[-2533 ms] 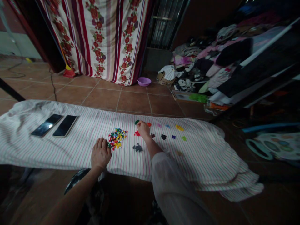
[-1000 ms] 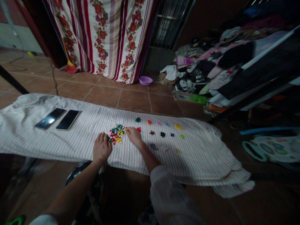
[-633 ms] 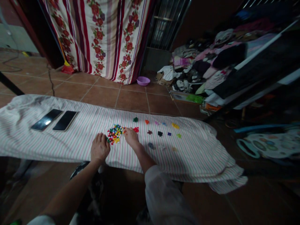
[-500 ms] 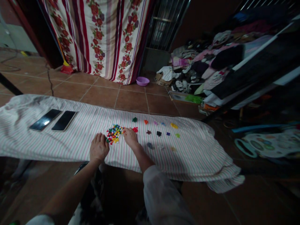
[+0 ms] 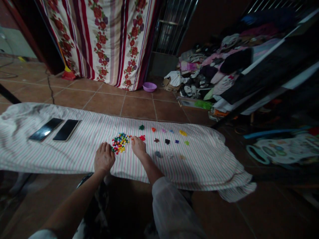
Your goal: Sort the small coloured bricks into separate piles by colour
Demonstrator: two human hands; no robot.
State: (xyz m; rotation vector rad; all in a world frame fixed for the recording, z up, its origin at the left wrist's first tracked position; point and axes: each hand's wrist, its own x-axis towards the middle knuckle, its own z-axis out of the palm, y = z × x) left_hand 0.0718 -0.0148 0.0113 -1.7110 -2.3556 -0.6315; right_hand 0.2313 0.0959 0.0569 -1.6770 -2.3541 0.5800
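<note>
A mixed pile of small colourful beads (image 5: 120, 142) lies on a striped cloth (image 5: 82, 156). My left hand (image 5: 104, 157) rests palm down at the pile's left edge, fingers stretched out. At the right edge, my right hand (image 5: 138, 146) has thumb and fingertips pinched together beside an orange speck; what is between them is too small to make out. Separate one-colour clusters are set out in rows to the right: green (image 5: 141, 127), orange (image 5: 153, 129), red (image 5: 142, 137), black (image 5: 167, 141), yellow (image 5: 182, 132), grey (image 5: 158, 154) and several others.
Two phones, one (image 5: 46, 129) beside another (image 5: 66, 130), lie on the cloth at left. Beyond it are a purple basin (image 5: 150, 87), a floral curtain (image 5: 99, 43) and a red dustpan (image 5: 68, 75) on the tiled floor. Clothes (image 5: 211, 66) are heaped at right.
The view has shifted slightly. My right hand's fingertips have drawn back a little from the pile's edge; my left hand stays beside the pile.
</note>
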